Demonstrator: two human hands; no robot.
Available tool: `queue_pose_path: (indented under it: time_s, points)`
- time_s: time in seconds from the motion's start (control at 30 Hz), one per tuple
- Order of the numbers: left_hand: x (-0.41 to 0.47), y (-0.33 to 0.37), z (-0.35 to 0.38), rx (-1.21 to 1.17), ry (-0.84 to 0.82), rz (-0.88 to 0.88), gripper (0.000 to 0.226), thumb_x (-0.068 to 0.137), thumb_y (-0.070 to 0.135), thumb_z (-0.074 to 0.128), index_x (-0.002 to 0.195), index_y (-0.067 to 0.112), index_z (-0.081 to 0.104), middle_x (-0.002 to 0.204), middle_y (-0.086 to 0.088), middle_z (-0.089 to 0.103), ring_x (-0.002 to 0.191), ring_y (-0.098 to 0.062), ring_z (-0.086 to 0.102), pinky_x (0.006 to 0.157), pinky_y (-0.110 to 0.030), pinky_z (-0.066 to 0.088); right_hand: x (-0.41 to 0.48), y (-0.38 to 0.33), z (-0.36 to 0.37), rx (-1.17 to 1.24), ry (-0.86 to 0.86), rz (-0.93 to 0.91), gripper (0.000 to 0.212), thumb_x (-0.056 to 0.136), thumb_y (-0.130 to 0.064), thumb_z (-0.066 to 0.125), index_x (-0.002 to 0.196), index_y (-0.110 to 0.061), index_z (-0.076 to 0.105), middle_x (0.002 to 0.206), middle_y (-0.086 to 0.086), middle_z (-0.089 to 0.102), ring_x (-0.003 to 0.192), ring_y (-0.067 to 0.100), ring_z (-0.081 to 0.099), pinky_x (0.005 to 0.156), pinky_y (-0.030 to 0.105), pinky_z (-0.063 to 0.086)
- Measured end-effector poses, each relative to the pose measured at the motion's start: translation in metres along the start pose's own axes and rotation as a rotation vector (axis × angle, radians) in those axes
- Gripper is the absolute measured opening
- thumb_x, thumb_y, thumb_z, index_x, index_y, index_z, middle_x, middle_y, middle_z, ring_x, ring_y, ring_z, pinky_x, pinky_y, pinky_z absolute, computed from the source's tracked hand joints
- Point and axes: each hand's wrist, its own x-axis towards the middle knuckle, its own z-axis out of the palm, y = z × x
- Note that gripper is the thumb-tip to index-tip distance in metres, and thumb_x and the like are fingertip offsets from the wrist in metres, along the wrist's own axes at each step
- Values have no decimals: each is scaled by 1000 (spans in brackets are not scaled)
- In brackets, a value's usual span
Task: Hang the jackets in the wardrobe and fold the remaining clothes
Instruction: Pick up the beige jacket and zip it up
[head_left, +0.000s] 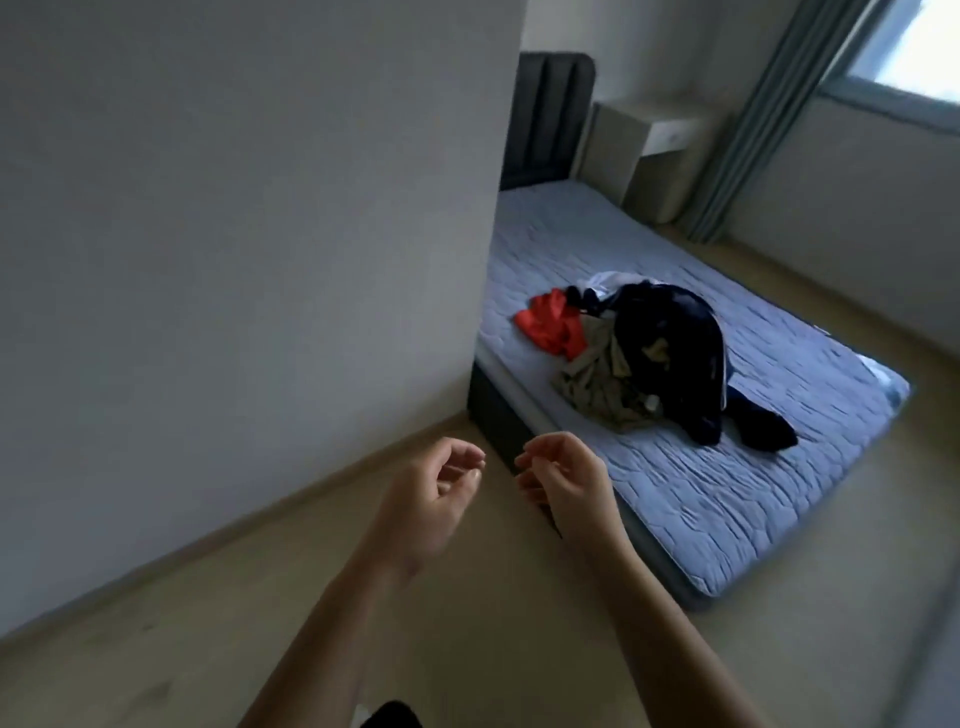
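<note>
A pile of clothes lies on the bed (701, 509): a dark navy garment (675, 353) on top, a crumpled olive-khaki garment (597, 384) under it, a red garment (550, 325) at the pile's left, and a bit of white cloth (605, 283) behind. My left hand (431, 493) and my right hand (566, 478) hover side by side above the floor, short of the bed's near corner. Both hold nothing, with fingers loosely curled and apart. No wardrobe is in view.
A large white wall panel (249, 260) fills the left and hides part of the bed. A dark headboard (550, 119) stands at the bed's far end, with a beige nightstand (649, 150), a grey-green curtain (748, 130) and a window (904, 47) beyond. Light wooden floor (467, 623) surrounds the bed.
</note>
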Motion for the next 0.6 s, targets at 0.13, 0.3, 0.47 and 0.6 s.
queue_pose_path:
  time_s: [0.13,0.3,0.47,0.6]
  points:
    - [72,4,50,-14,-140,30,17,92,15,59,93,32,63,90,19,67,83,-1,62,70,-9,46,44,19,-45,46,125,59,30,91,10,46,81,-13,62,76,7,69,65,19,63,64,36,53]
    - [177,-9,98,-8,-228,40,19,91,14,59,90,32,66,85,19,68,80,-3,64,67,-10,47,133,46,-86,66,226,120,31,92,7,44,79,-14,62,75,4,69,64,16,63,60,29,52]
    - [315,-23,125,5,-314,1,19,92,19,59,88,37,65,88,13,69,85,-8,64,68,-12,47,246,59,-116,43,287,160,31,92,7,45,80,-15,62,74,0,69,66,14,64,60,25,52]
    - [416,-16,150,2,-324,14,22,92,16,58,86,37,64,88,12,70,83,-10,65,72,-18,49,325,63,-147,22,307,195,31,92,8,44,81,-13,62,74,-1,69,66,15,64,63,31,52]
